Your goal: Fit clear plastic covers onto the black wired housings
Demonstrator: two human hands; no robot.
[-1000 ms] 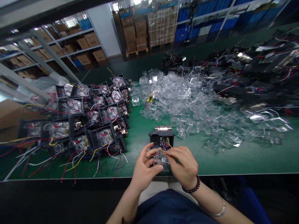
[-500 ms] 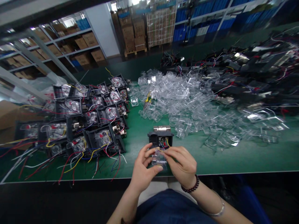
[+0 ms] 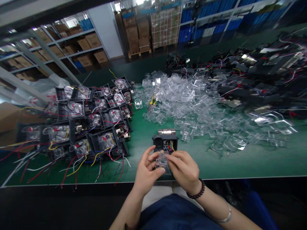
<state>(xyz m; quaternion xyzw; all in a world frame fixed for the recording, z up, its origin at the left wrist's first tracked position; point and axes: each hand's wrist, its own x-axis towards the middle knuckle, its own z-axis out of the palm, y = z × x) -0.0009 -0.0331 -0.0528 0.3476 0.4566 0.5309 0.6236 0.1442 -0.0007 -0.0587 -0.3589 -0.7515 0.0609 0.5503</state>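
A clear plastic cover [image 3: 162, 160] is held in front of a dark housing [image 3: 158, 142] near the table's front edge. My left hand [image 3: 147, 171] grips the cover from the left, thumb in front and fingers behind it. The fingertips of my right hand [image 3: 184, 167] are pinched at the cover's upper right, where thin wires run; whether they hold a wire or the cover is too small to tell. A silvery metal fitting [image 3: 166, 131] projects behind the housing, and red and yellow wires show inside it.
Rows of dark housings [image 3: 105, 140] with clear covers and loose wires fill the left of the green table [image 3: 141, 143]. A heap of clear covers [image 3: 177, 92] lies beyond my hands. Dark wired parts [image 3: 254, 70] are piled at the back right.
My right hand has shifted slightly left and its fingers have bent a little more. The cover has tilted slightly between my hands. The housing stays in place.
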